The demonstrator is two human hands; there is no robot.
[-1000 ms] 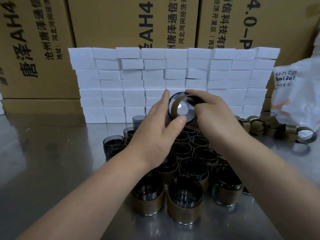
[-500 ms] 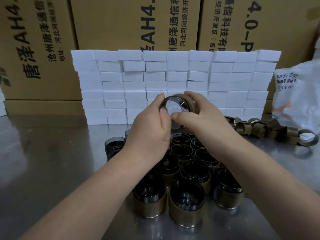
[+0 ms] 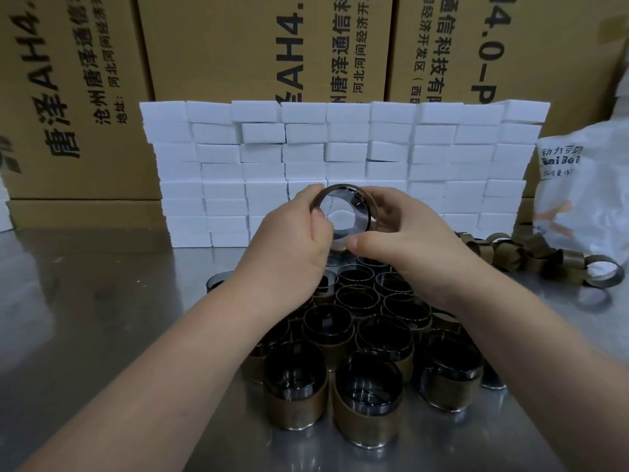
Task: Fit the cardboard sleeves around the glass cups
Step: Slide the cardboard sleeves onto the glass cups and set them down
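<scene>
Above the sleeved cups [image 3: 369, 413], a glass cup [image 3: 345, 221] is held tilted, pinched by left hand [image 3: 292, 243] and right hand [image 3: 405, 240]; its cardboard sleeve [image 3: 373, 206] seems part-fitted; even pushing home is called for next.

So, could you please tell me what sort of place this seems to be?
Most likely a packing or warehouse workstation: large printed cardboard cartons stand behind a wall of white blocks, and many sleeved glass cups crowd a steel table.
</scene>
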